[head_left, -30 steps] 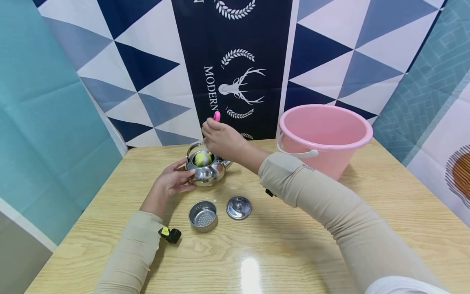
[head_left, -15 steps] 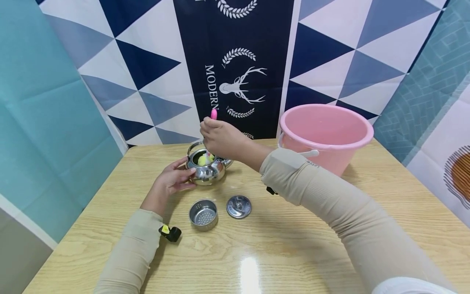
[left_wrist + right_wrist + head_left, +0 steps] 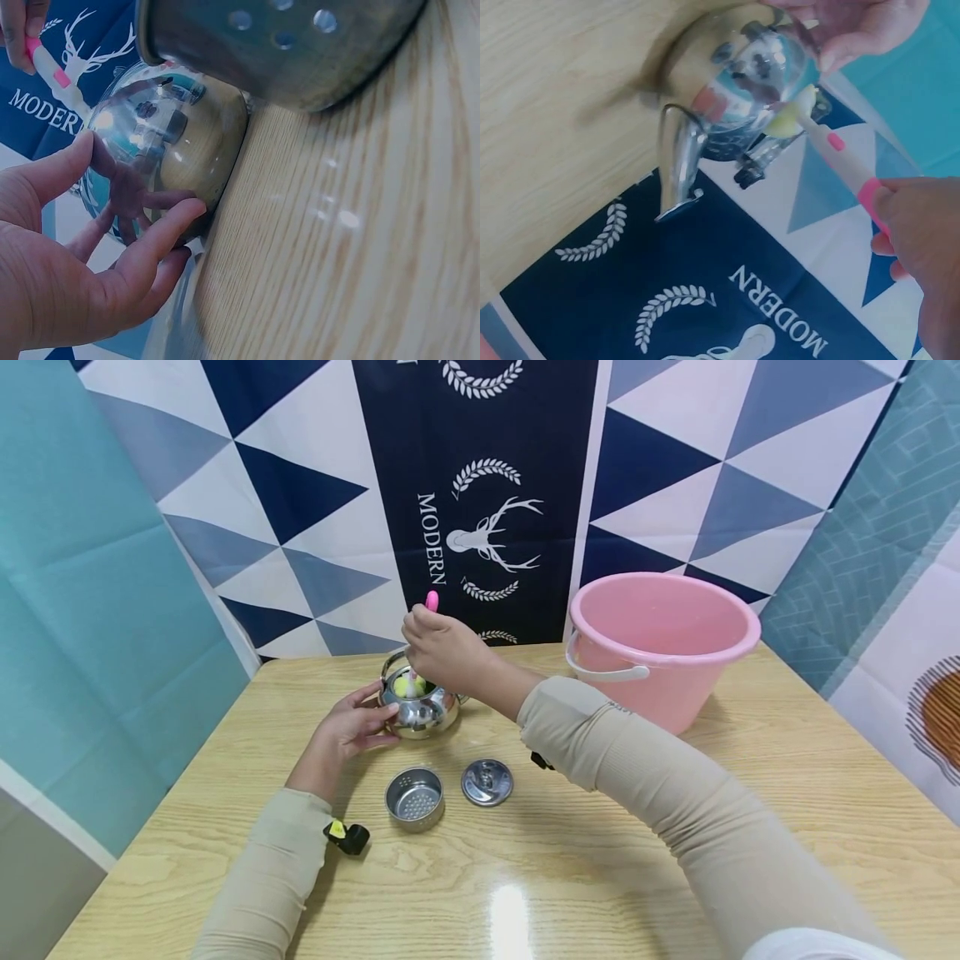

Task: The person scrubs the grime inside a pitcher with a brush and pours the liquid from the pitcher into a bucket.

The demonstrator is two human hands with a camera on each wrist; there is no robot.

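A shiny steel teapot stands near the back of the table, its top open and its hoop handle tilted to the back left. My left hand steadies it from the left, thumb near the rim and fingers curving round the lower body. In my right hand is a sponge brush with a white-and-pink handle, gripped from above. Its yellow-and-white sponge head sits in the teapot's mouth. The spout shows in the right wrist view, pointing away from the left hand.
In front of the teapot lie a perforated steel strainer basket and, to its right, a round steel lid with a knob. A large pink bucket with a white handle stands at the back right. Patterned cloth hangs behind the table.
My right hand has shifted slightly left, and the sponge head has moved to the left within the teapot's mouth. The left hand and teapot stay about where they were.
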